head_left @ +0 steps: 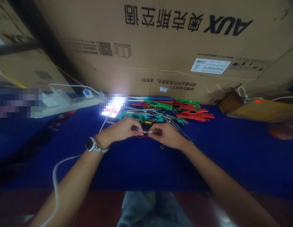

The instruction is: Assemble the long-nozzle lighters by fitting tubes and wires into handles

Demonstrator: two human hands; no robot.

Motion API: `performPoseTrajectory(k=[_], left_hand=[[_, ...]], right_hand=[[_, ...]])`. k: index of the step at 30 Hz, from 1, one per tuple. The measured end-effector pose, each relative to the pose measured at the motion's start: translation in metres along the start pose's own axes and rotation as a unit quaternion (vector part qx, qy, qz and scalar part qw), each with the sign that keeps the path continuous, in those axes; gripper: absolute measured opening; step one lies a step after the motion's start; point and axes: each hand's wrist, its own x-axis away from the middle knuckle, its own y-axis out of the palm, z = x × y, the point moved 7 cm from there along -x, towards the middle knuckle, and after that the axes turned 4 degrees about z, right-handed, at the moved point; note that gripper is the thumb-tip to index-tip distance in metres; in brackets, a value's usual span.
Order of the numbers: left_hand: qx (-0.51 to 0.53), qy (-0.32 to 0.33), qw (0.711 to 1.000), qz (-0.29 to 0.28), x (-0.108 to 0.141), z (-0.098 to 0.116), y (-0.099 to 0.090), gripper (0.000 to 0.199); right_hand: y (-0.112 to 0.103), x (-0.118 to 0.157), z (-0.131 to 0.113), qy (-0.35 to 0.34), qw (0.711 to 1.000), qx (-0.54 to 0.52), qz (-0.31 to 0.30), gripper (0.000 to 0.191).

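Observation:
Over the blue cloth, my left hand point(124, 130) and my right hand point(169, 135) are close together, with fingers and thumbs pinched. Between them is a small dark brown piece point(157, 131) with a pale, shiny middle; a thin red strand shows beneath it. My fingers cover much of it, and I cannot tell whether it is one part or two. Just beyond my hands lies a pile of long lighters and their parts: green handles point(160, 104), red handles point(196, 115), metal tubes and thin wires. A black piece with a yellow mark point(147, 122) lies nearest my fingers.
A large cardboard box point(101, 71) stands behind the blue cloth point(141, 170). At the left are a bright phone-like screen point(110, 110) and a white power strip point(77, 105). A white cable point(55, 176) crosses my left forearm. A yellowish packet point(260, 110) lies at the right.

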Motion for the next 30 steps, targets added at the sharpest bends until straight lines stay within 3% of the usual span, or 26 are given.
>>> performPoseTrajectory(k=[8, 16, 21, 30], left_hand=[[-0.01, -0.03, 0.999, -0.04, 0.0, -0.004, 0.005, 0.024], [0.015, -0.053, 0.998, -0.04, 0.0, -0.004, 0.004, 0.019], [0.043, -0.055, 0.995, -0.068, 0.002, -0.008, 0.006, 0.027], [0.031, -0.044, 0.995, -0.083, 0.001, -0.012, 0.011, 0.031]], right_hand=[[0.0, 0.0, -0.003, -0.01, 1.0, 0.018, -0.002, 0.001], [0.001, 0.001, -0.004, -0.031, 0.999, 0.029, -0.011, 0.003], [0.003, 0.002, -0.004, -0.023, 1.0, 0.002, -0.009, 0.01], [0.004, 0.002, -0.011, -0.052, 0.999, 0.015, -0.003, 0.003]])
